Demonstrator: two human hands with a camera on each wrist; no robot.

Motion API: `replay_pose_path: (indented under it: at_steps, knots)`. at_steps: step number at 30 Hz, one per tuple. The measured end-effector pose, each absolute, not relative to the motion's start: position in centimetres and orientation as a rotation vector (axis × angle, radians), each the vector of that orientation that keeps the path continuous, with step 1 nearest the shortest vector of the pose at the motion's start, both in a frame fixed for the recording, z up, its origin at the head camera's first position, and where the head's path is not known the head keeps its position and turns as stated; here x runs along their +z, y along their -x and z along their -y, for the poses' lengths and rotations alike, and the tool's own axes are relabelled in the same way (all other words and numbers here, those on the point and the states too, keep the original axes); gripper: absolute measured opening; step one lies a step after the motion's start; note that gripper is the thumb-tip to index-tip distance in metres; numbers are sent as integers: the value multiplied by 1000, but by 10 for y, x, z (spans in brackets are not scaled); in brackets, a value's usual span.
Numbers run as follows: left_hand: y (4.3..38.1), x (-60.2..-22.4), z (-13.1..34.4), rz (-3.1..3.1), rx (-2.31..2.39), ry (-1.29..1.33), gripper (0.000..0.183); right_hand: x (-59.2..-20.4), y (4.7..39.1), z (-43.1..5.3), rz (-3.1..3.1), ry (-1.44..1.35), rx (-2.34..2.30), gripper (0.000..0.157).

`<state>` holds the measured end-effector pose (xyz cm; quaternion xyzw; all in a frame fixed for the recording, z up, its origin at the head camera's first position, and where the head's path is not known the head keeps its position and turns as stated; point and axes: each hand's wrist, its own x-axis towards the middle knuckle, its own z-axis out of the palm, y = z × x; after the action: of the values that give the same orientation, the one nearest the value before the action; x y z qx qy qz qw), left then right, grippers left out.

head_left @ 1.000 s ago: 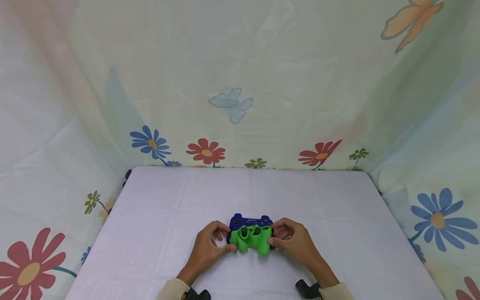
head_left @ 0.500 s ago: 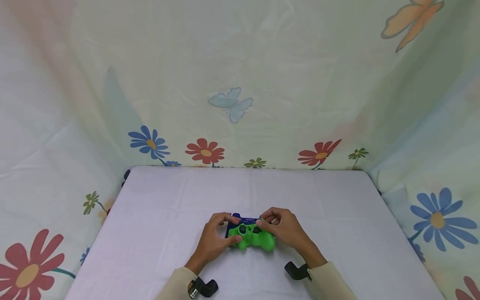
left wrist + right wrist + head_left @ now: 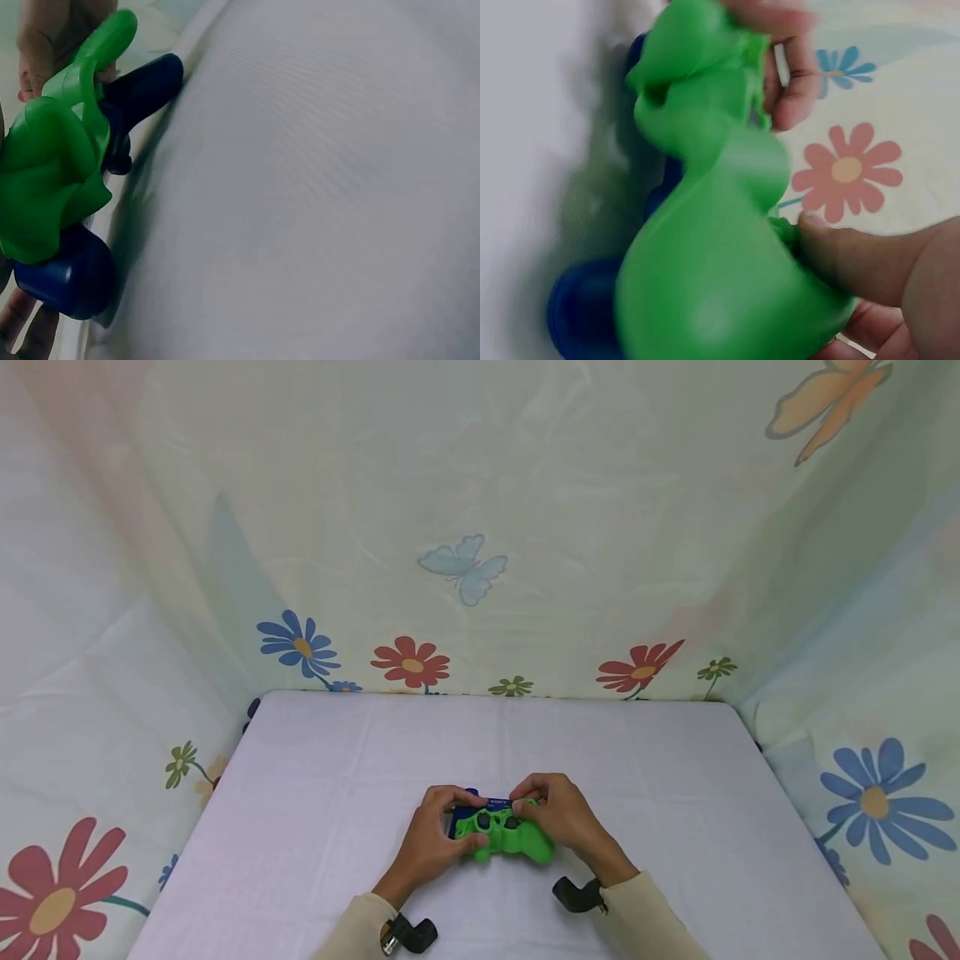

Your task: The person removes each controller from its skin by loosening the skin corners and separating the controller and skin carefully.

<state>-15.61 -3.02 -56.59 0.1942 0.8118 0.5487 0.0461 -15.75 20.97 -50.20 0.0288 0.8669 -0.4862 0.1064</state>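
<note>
A blue game controller lies at the front middle of the table, with a green silicone cover draped over much of its face. Its dark thumbsticks poke up through the cover. My left hand grips the controller and cover at the left, thumb on the near side and fingers over the far edge. At the upper right, my right hand pinches the cover's edge between thumb and fingers. In the right wrist view the cover bulges loosely, and a blue handle sticks out beneath it. Another blue handle shows in the left wrist view.
White cloth covers the table. A flower-printed curtain rises behind it and along both sides. Black wrist cameras, one at the left wrist and one at the right, hang close over the cloth.
My right hand has gone from the controller's right side up and left to its far edge, and the cover now hides the right part. My left fingers have shifted over the far left edge.
</note>
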Motion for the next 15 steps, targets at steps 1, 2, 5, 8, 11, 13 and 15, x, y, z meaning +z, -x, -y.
replay_pose_path:
  at_steps: [1, 2, 5, 8, 11, 13, 15]
  knots:
    - [156, -566, 30, -2494, 1664, -596, 44, -501, 157, -210, -2511, -89, -1489, 6]
    - [155, -567, 30, -2507, 1654, -601, 44, -500, 157, -210, -2459, -92, -1554, 8]
    - [153, -569, 29, -2537, 1618, -641, 44, -498, 155, -210, -2298, -78, -1717, 18]
    - [153, -570, 28, -2556, 1597, -692, 44, -499, 152, -211, -2196, -76, -1791, 24]
    - [153, -571, 29, -2576, 1586, -713, 44, -504, 149, -214, -2146, -72, -1832, 27]
    - [153, -571, 30, -2583, 1584, -721, 45, -506, 147, -217, -2134, -82, -1857, 30]
    - [153, -571, 32, -2580, 1582, -729, 47, -508, 146, -218, -2164, -85, -1849, 32]
